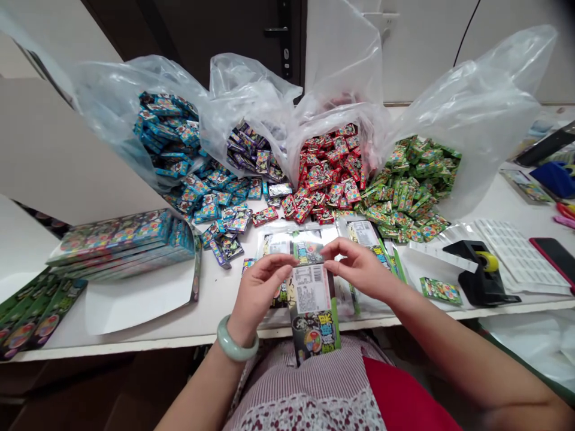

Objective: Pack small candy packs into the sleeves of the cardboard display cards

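A black and green printed candy pouch (314, 323) with a white label hangs over the table's front edge, its lower end against my apron. My left hand (265, 281) has its thumb and fingers closed on the upper left edge of this pouch. At the upper right edge, my right hand (353, 266) pinches it between thumb and curled fingers. More flat printed pouches in clear plastic (363, 233) lie beneath and behind my hands. Whether anything small is inside the held pouch is hidden.
Plastic bags spill small blue packets (171, 131), purple packets (263, 161), red packets (330, 164) and green packets (417, 185) across the back. On the left, a white carton (135, 305) holds stacked filled packs (121, 239). To the right are a tape dispenser (483, 275), label sheets (525, 257) and a phone (554, 257).
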Motion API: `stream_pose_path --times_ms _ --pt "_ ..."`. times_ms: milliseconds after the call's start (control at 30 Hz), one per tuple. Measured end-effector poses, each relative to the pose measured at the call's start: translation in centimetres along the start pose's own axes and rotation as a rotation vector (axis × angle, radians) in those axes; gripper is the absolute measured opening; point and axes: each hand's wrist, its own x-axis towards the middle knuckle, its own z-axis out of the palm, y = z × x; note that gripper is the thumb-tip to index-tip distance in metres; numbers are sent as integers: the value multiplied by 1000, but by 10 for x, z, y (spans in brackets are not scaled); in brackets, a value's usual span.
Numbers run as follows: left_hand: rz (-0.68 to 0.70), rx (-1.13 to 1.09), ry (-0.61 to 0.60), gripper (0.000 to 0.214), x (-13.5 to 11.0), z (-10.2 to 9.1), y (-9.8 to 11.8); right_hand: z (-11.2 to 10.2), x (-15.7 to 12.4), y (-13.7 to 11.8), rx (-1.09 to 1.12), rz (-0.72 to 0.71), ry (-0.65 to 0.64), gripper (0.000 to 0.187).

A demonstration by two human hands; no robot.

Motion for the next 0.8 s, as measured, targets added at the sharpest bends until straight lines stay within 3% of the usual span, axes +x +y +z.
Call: stream_pose_path --times_ms 67,133,367,533,667,800 --pt "55 48 -17 10 -2 -1 2 -1 -2 -5 -114 -97 -39 2" --pt "86 55 -37 7 -3 0 6 -2 -3 -12 -172 -143 -75 5" --pt "-17 21 0 10 6 9 19 0 12 -25 69 131 -104 11" --pt "48 18 -105 10 6 4 19 0 13 -27 103 206 -171 9" --pt "159 71 -247 8 2 -6 16 0 6 -31 -61 92 -180 8" --pt "219 103 -270 9 0 -15 11 1 -2 -30 -151 -96 -175 12"
